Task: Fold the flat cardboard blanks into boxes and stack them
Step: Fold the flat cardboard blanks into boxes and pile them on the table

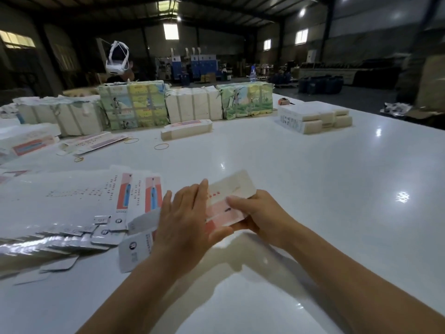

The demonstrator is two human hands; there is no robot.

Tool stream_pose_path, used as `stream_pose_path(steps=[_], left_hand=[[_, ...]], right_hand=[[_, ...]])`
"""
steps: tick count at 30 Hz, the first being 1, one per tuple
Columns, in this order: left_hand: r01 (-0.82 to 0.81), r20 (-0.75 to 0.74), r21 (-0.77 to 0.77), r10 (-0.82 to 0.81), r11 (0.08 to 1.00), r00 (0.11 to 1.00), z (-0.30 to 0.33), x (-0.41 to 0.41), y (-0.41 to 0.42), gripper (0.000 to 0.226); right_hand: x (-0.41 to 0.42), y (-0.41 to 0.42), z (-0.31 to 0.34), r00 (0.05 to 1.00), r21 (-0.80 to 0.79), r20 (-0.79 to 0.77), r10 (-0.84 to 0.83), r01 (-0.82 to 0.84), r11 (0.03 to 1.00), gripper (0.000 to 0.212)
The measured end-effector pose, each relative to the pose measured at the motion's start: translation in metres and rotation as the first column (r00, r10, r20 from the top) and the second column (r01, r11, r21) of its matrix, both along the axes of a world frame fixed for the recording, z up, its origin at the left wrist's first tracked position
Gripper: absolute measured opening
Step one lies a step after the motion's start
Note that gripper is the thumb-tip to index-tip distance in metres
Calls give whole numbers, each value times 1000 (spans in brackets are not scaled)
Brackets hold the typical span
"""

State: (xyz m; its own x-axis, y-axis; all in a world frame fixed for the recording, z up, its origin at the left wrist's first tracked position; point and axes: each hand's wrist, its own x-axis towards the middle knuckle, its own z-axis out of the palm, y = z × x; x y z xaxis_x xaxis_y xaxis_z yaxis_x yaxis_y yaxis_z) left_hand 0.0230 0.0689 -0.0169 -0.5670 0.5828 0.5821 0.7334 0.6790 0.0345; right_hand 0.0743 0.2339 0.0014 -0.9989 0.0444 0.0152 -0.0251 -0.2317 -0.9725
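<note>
Both hands work one blank (228,201) held just above the white table (313,189), near its front edge. The left hand (185,213) lies flat across the blank's left part, fingers straight and pressing down on the panel, thumb underneath at the near edge. The right hand (255,210) grips the blank's right end, fingers curled under and thumb on top by the red print. The blank appears partly folded; whether its seams are formed cannot be told, since the hands cover the middle. To the left, touching the left wrist area, a fanned spread of flat blanks (96,208) lies on the table, their tabs overlapping. Further back sit a small stack (186,130), rubber bands (161,146), and strapped bundles (133,106). Risks, as judged: the flat left palm could crease the panel off its score line if pressure lands unevenly; the right grip, taken at one end only, could let the blank twist and skew the fold; the left forearm, close to the loose spread, could scatter those blanks on any sweep outward.
</note>
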Motion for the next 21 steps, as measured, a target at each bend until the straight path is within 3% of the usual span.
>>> stream_pose_path(steps=[9, 12, 15, 21], left_hand=[[154, 1, 94, -155, 984, 988, 22, 6, -14, 88], [166, -14, 84, -165, 983, 986, 27, 9, -15, 87], [130, -61, 33, -127, 991, 990, 30, 11, -16, 88], [98, -70, 22, -96, 995, 993, 33, 12, -18, 86]], right_hand=[[9, 12, 12, 984, -63, -87, 156, -161, 985, 32], [12, 15, 14, 987, 56, -99, 127, -122, 991, 24], [12, 14, 15, 992, 191, -113, 57, -34, 981, 32], [12, 17, 17, 997, 223, -76, 32, -15, 975, 30]])
